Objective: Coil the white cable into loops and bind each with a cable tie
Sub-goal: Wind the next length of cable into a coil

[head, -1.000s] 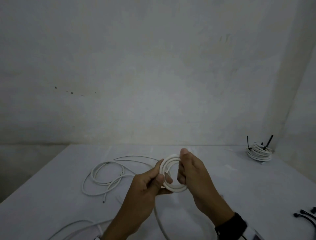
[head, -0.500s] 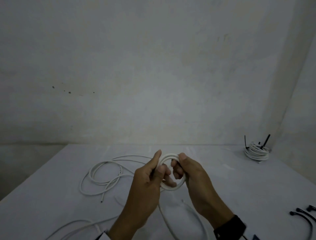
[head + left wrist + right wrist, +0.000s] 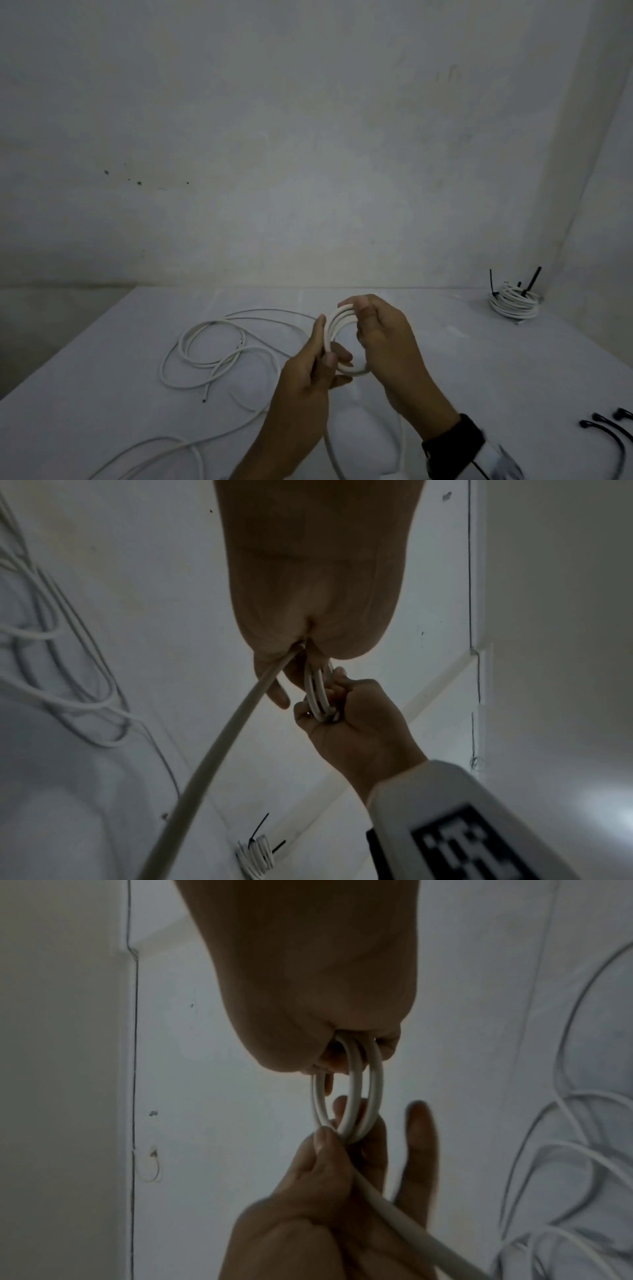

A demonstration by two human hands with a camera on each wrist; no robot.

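A small coil of white cable (image 3: 337,323) is held upright between both hands above the white table (image 3: 462,370). My left hand (image 3: 317,359) pinches the coil's near-left side, with its index finger raised straight beside it. My right hand (image 3: 370,322) grips the coil's top and right side. The right wrist view shows about three turns of the coil (image 3: 356,1093) between the left hand (image 3: 342,1150) and the right hand's fingers. From my left hand (image 3: 291,677) the loose cable (image 3: 222,742) runs down toward me, while the right hand (image 3: 342,710) grips the coil (image 3: 316,693).
Loose loops of white cable (image 3: 212,353) lie on the table's left half. A bound coil with black ties (image 3: 512,301) sits at the back right. Black cable ties (image 3: 606,431) lie at the front right edge. A wall rises behind the table.
Another turn has gone onto the coil. My right hand moved up to the coil's top, and my left index finger has straightened beside it.
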